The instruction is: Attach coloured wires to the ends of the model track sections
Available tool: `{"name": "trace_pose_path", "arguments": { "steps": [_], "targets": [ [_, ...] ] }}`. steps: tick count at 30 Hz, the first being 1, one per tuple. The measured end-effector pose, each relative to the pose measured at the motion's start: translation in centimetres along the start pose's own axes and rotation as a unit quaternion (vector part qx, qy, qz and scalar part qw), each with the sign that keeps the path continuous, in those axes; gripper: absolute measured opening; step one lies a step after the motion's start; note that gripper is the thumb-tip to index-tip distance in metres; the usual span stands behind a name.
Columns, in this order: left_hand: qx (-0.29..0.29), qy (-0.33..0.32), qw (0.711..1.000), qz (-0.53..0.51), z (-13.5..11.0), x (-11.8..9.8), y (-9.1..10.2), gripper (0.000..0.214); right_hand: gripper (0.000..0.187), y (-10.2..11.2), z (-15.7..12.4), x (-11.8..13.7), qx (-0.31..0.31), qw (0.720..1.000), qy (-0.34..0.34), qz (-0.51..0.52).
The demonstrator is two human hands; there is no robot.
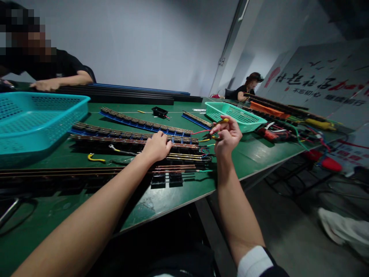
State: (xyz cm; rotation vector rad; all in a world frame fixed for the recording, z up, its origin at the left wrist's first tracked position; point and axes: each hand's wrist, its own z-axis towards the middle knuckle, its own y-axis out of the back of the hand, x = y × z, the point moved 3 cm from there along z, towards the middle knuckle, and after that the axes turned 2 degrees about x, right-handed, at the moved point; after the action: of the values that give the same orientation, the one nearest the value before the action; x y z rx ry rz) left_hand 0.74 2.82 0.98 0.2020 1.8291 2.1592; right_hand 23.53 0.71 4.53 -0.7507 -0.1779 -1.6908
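Yellow-handled pliers (pixel 222 121) held in the right hand (pixel 230 137), left hand (pixel 157 147) on long metal strips (pixel 123 133).
The pliers are near the strips' right ends. I can't tell if the left hand pinches the strips. They lie on a green table (pixel 256 152), with a green basket (pixel 245 124) behind.

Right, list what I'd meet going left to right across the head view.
Turquoise basket, white-tipped dark cable, left hand, right hand, red object, yellow object.
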Motion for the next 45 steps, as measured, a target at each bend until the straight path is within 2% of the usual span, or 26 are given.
{"name": "trace_pose_path", "arguments": {
  "steps": [5, 9, 12, 14, 16, 20, 23, 25, 27, 30, 33, 37, 40, 42, 45],
  "targets": [
    [0.000, 0.002, 1.000, -0.004, 0.0, 0.0, 0.1, 0.041, 0.038, -0.1, 0.1, -0.7, 0.013, 0.998, -0.050, -0.037],
    [0.002, 0.002, 1.000, -0.004, -0.1, -0.1, 0.1, 0.041, 0.032, -0.5, 0.1, -1.1, 0.027, 0.997, -0.067, -0.021],
    [0.004, 0.003, 1.000, -0.002, 0.0, -0.1, 0.1, 0.040, 0.024, -0.8, 0.0, -1.2, 0.061, 0.995, -0.083, -0.010],
    [0.003, 0.003, 1.000, -0.003, 0.0, -0.1, 0.1, 0.041, 0.024, -1.0, -0.2, -1.1, 0.109, 0.989, -0.098, -0.008],
    [0.003, 0.003, 1.000, -0.002, 0.0, -0.1, 0.1, 0.041, 0.026, -1.5, -0.6, -1.0, 0.185, 0.975, -0.120, -0.014],
    [-0.001, 0.006, 1.000, 0.003, 0.0, -0.1, 0.0, 0.042, 0.030, -2.5, -1.7, -0.3, 0.356, 0.921, -0.140, -0.072],
    [-0.002, 0.006, 1.000, 0.003, 0.0, -0.1, 0.0, 0.043, 0.031, -3.0, -2.1, 0.1, 0.391, 0.906, -0.127, -0.103],
    [-0.003, 0.006, 1.000, 0.004, 0.0, -0.2, -0.1, 0.043, 0.033, -3.1, -2.1, 0.0, 0.378, 0.911, -0.133, -0.095],
    [-0.005, 0.006, 1.000, 0.006, 0.0, -0.2, -0.1, 0.043, 0.031, -3.1, -1.9, -0.2, 0.337, 0.928, -0.139, -0.079],
    [-0.003, 0.005, 1.000, 0.005, -0.1, -0.2, 0.0, 0.042, 0.024, -2.7, -1.6, -0.7, 0.216, 0.965, -0.132, -0.068],
    [-0.002, 0.004, 1.000, 0.002, 0.0, -0.2, 0.0, 0.041, 0.022, -2.2, -1.4, -0.9, 0.118, 0.984, -0.107, -0.075],
    [-0.003, 0.003, 1.000, 0.002, 0.0, -0.1, 0.0, 0.041, 0.038, -1.5, -1.3, 0.6, 0.073, 0.995, -0.027, -0.058],
    [-0.003, 0.000, 1.000, 0.003, 0.0, -0.1, 0.0, 0.042, 0.046, -0.5, -1.7, 2.6, 0.012, 0.999, 0.043, -0.018],
    [-0.002, 0.000, 1.000, 0.002, 0.0, -0.1, -0.1, 0.043, 0.047, 0.2, -2.3, 3.7, -0.014, 0.998, 0.060, 0.000],
    [-0.001, 0.001, 1.000, 0.001, 0.0, -0.1, -0.1, 0.043, 0.048, 0.9, -3.3, 4.1, -0.024, 0.999, 0.047, 0.011]
  ]
}}
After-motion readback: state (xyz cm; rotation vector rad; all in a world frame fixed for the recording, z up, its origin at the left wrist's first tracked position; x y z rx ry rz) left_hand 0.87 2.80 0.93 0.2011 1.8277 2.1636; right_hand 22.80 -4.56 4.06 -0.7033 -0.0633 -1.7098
